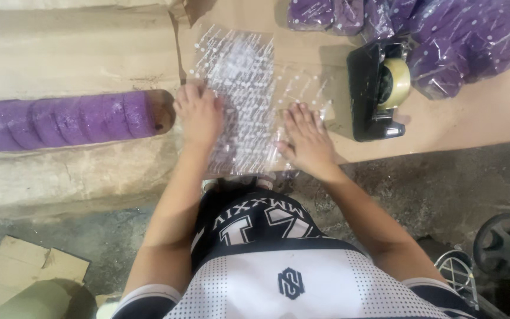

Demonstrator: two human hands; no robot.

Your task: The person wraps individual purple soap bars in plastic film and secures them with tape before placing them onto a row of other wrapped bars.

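I see both hands flat on a stack of clear dotted bags (240, 88) lying on the table (473, 127). Left hand (199, 115) is open, palm down, fingers spread on the stack's left edge. Right hand (305, 139) is open too, palm down on the lower right corner. Neither is gripping anything.

The bags are see-through with white dots and print, so the edges are hard to trace against the brown surface; I can't tell how many are in the stack. The near edge is hidden behind the wrists.

Left of the left hand lies a purple roll (60, 121) on a wooden core, cut off at the frame edge. It's close to the left fingers; touching or not, can't tell.

Right of the right hand sits a black tape dispenser (376, 88). Behind it is a pile of filled purple bags (461, 41), cropped at the top; contents not readable.

Cardboard (28, 274) on the floor at lower left, partly out of frame.
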